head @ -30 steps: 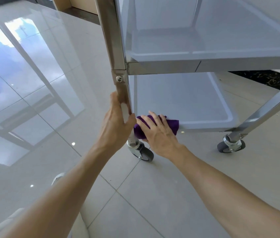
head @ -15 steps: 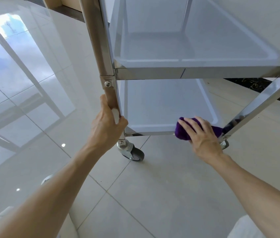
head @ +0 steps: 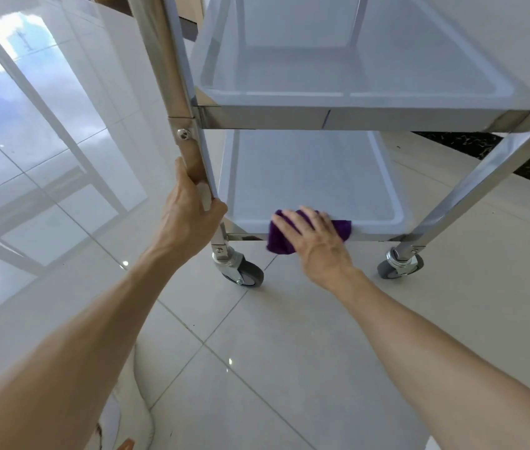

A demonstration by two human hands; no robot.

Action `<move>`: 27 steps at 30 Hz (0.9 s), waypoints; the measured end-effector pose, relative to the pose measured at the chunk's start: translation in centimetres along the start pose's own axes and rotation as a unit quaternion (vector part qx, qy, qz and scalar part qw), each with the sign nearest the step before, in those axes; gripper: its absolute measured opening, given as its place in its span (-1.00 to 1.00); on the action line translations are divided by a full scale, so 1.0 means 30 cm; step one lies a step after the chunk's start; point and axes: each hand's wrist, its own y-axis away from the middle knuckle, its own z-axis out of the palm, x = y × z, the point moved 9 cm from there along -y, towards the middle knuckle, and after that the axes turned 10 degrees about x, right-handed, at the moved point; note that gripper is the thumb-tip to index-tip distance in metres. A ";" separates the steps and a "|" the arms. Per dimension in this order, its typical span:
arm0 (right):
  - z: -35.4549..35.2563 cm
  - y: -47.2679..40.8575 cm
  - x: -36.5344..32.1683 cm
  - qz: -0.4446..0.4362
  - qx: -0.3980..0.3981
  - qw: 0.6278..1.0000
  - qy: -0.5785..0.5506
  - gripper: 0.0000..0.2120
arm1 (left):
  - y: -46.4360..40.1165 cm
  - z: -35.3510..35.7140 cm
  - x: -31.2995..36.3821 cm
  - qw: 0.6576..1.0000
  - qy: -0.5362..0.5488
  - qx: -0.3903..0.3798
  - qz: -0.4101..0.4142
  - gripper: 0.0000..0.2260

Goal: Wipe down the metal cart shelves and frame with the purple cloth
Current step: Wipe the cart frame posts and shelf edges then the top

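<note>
Purple cloth (head: 343,226) was bunched, dark, long axis lying along the front rim of the bottom shelf (head: 309,177). Right hand (head: 317,245) pressed it flat, fingers nearly straight. Left hand (head: 189,219) gripped the cart leg (head: 189,138), to the cloth's left. Both shelves held nothing.

Bright daylight, window glare on glossy floor (head: 46,141), wide-angle distortion
</note>
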 end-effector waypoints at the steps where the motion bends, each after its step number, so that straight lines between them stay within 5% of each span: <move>1: 0.002 0.032 0.067 0.018 -0.009 1.000 0.010 -0.25 | -0.010 -0.009 -0.011 1.000 -0.008 0.003 -0.005 -0.58; 7: 0.002 0.136 0.262 0.100 -0.055 0.993 -0.011 -0.17 | -0.074 -0.076 -0.089 0.996 -0.051 0.029 -0.063 -0.66; 11: -0.090 0.150 0.164 0.072 0.028 0.982 -0.172 -0.32 | -0.108 -0.150 -0.146 0.973 -0.197 0.021 -0.120 -0.65; 15: -0.213 0.232 0.088 0.027 0.109 0.963 -0.246 -0.32 | -0.102 -0.203 -0.182 0.884 -0.444 -0.098 -0.109 -0.75; 18: -0.292 0.279 0.088 0.047 0.152 0.944 -0.289 -0.33 | -0.070 -0.126 -0.122 0.893 -0.399 -0.192 -0.081 -0.73; 20: -0.371 0.295 0.111 0.070 0.201 0.925 -0.315 -0.35 | -0.060 -0.054 0.014 0.920 -0.337 -0.198 -0.025 -0.70; 23: -0.538 0.318 0.171 0.102 0.320 0.874 -0.352 -0.47 | -0.034 -0.008 0.364 0.936 -0.289 -0.071 0.186 -0.57; 25: -0.620 0.338 0.248 0.170 0.390 0.809 -0.406 -0.43 | 0.032 -0.016 0.585 0.927 -0.208 0.016 0.312 -0.60; 27: -0.656 0.344 0.318 0.244 0.429 0.738 -0.460 -0.41 | 0.083 -0.016 0.738 0.930 -0.094 0.031 0.355 -0.72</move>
